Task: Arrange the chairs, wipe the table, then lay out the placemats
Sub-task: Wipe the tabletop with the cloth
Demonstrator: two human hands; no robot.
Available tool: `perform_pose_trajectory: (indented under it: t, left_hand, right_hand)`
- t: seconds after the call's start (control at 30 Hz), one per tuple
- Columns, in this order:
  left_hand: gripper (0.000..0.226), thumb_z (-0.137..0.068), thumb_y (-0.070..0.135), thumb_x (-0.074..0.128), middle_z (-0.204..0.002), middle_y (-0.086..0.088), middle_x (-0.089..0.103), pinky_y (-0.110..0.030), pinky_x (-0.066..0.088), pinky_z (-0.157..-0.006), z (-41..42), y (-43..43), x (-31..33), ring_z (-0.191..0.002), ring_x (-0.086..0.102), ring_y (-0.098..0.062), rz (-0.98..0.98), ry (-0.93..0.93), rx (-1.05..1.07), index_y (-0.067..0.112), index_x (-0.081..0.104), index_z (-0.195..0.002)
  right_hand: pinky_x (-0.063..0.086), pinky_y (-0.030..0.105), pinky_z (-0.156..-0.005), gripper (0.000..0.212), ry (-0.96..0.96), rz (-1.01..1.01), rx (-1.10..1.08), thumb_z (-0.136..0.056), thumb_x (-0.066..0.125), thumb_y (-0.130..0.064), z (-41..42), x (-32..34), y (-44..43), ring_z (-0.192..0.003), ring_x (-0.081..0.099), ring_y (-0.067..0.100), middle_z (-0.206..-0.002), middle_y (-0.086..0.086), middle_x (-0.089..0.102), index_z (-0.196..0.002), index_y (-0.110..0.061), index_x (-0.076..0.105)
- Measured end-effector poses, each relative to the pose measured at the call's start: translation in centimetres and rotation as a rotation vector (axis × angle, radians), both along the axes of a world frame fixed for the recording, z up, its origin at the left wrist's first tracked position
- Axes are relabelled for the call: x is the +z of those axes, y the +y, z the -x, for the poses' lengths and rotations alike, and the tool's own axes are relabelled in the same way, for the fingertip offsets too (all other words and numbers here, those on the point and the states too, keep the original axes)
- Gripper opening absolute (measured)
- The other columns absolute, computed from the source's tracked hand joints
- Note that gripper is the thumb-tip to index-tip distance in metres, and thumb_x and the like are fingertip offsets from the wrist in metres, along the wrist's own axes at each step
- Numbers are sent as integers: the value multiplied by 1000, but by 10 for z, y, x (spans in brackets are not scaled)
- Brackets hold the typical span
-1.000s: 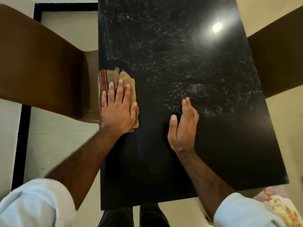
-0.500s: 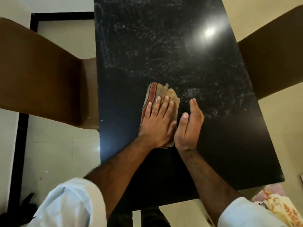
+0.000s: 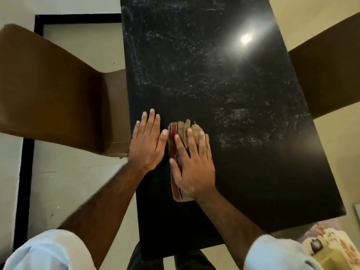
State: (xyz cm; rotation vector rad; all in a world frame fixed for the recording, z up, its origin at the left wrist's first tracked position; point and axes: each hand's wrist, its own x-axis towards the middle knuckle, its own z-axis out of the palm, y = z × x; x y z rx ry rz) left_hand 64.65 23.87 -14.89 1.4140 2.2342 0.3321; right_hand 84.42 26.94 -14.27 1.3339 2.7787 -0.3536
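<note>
On the black table (image 3: 243, 172), right hand (image 3: 192, 168) presses unlabelled cloth (image 3: 176, 137).

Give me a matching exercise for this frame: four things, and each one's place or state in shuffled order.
Things:
1. left hand
2. right hand
3. cloth
4. left chair

Places or states:
A. folded, pinned under a palm
B. flat on the bare table, beside the cloth
C. pulled up to the table's left edge
D. pressing down on the cloth

Pairs: 1-B, 2-D, 3-A, 4-C
</note>
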Motion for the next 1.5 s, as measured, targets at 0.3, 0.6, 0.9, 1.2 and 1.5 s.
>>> perform_pose_trajectory:
  t: [0.3, 0.6, 0.9, 1.2, 1.5]
  left_hand:
    - [83, -109, 64, 1, -184, -6, -20, -55, -3, -139, -30, 19, -6, -170, -18, -27, 69, 246, -145, 16, -6, -176]
    - [81, -111, 58, 5, -185, -8, -13, -53, -3, -139, -117, 66, -3, -171, -15, -25, 58, 211, -128, 11, 2, -177]
    - [81, -112, 58, 6, -185, -10, -13, -49, -1, -140, -179, 108, -4, -171, -14, -26, 66, 204, -34, 9, 0, -176]
    - [79, -113, 59, 2, -186, -6, -8, -50, 3, -140, -193, 112, -5, -172, -10, -23, 42, 247, 48, 13, 4, -177]
    - [79, -114, 56, 11, -186, -12, -5, -53, 8, -140, -199, 117, -5, -172, -4, -30, 83, 356, 66, 7, 4, -176]
  right_hand:
    - [15, 63, -137, 75, -66, -85, -260, -111, 31, -63, -42, -2, 119, -172, 1, 42, -187, 10, 8, -179, -32, 18]
    - [11, 59, -139, 78, -51, 6, -5, -113, 34, -61, -108, 6, 93, -172, -15, 33, -187, 1, -14, -179, -37, 1]
    - [13, 63, -137, 74, -57, -79, -202, -112, 31, -61, -155, 0, 206, -173, 0, 41, -187, 10, 7, -179, -31, 15]
    - [9, 57, -140, 77, -33, 18, 71, -112, 36, -60, -200, 6, 153, -173, -12, 33, -188, 1, -10, -179, -38, 4]
    - [14, 62, -138, 77, -51, -78, -246, -112, 18, -70, -225, 0, 264, -173, -1, 39, -188, 6, 1, -179, -33, 8]
